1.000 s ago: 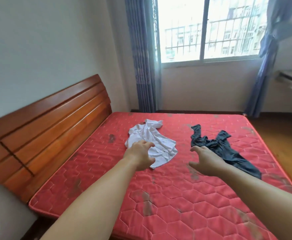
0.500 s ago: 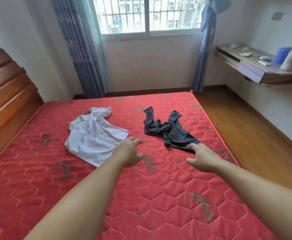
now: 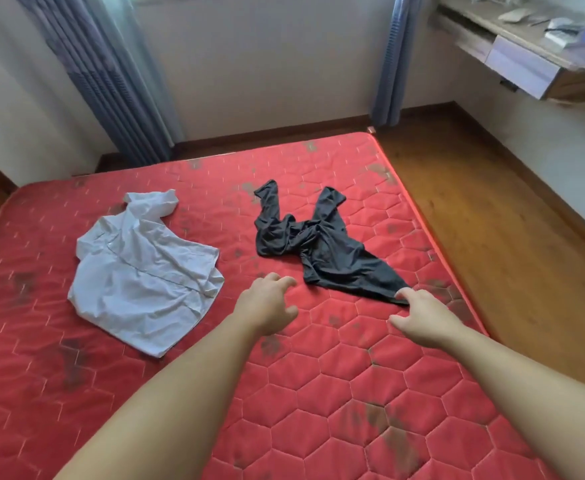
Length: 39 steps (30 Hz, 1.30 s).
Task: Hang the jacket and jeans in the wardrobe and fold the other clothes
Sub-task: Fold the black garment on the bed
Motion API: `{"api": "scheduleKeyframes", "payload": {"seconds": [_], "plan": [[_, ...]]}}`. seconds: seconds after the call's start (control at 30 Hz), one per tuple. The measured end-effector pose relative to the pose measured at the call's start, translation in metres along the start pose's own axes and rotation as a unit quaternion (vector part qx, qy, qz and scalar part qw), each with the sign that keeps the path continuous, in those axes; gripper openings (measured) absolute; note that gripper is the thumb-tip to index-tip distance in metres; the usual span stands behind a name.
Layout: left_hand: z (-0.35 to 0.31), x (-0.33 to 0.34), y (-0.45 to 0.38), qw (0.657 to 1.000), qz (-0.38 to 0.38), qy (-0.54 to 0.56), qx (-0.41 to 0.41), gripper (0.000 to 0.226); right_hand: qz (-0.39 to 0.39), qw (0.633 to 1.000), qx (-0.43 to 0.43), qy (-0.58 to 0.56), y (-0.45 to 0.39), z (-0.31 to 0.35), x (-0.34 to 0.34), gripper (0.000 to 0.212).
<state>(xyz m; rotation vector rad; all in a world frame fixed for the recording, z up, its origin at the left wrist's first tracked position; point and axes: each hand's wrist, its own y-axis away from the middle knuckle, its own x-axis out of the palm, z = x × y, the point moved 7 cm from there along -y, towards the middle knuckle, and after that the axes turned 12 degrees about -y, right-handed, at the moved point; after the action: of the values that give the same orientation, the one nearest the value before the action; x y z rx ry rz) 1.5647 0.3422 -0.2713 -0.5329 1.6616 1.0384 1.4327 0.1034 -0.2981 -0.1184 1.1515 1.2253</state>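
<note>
Both hands have pushed further out across the mattress [image 3: 318, 393] since half a second ago, closing on the dark garment [image 3: 322, 252]; the view has tipped down too, so the window is gone from frame and the headboard shows only as a sliver at the left edge.

Right hand [image 3: 422, 318]: fingers bent, thumb splayed toward the left, fingertips [image 3: 407, 295] at the near pointed corner of the dark garment. Touching the hem there, but cannot tell whether it pinches the cloth or just rests on it.

Left hand [image 3: 266, 304]: fingers loosely curled and spread, holding nothing. It sits over bare mattress between the two garments, just short of the dark one's near edge, not touching it.

Dark garment: crumpled, toward the mattress's right edge, two long narrow parts pointing at the far edge, a wider part running toward the near right.

White shirt [image 3: 142, 271]: rumpled, left of centre, collar end toward the far edge, well apart from both hands.

Past the mattress's right edge, wooden floor [image 3: 491, 220]. Blue curtains [image 3: 111, 81] hang behind the far edge. A wall shelf [image 3: 526, 60] sits top right; the items on it are too blurred to name.
</note>
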Motion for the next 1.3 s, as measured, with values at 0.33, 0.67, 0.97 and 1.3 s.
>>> {"api": "scheduleKeyframes", "payload": {"seconds": [0.33, 0.67, 0.97, 1.3], "plan": [[-0.043, 0.110, -0.150, 0.997, 0.057, 0.010, -0.046, 0.058, 0.046, 0.999, 0.016, -0.020, -0.180, -0.073, 0.047, 0.057], [-0.024, 0.247, -0.291, 0.993, 0.069, -0.007, -0.096, 0.066, 0.005, 1.000, -0.026, -0.006, -0.328, -0.117, 0.152, 0.055], [0.000, 0.288, -0.344, 0.988, -0.056, 0.088, -0.112, 0.047, -0.083, 0.992, -0.083, -0.052, -0.377, -0.108, 0.185, 0.016], [0.002, 0.304, -0.299, 0.810, 0.078, 0.517, -0.265, 0.040, 0.217, 0.934, -0.101, -0.265, -0.268, -0.044, 0.253, 0.022]]}}
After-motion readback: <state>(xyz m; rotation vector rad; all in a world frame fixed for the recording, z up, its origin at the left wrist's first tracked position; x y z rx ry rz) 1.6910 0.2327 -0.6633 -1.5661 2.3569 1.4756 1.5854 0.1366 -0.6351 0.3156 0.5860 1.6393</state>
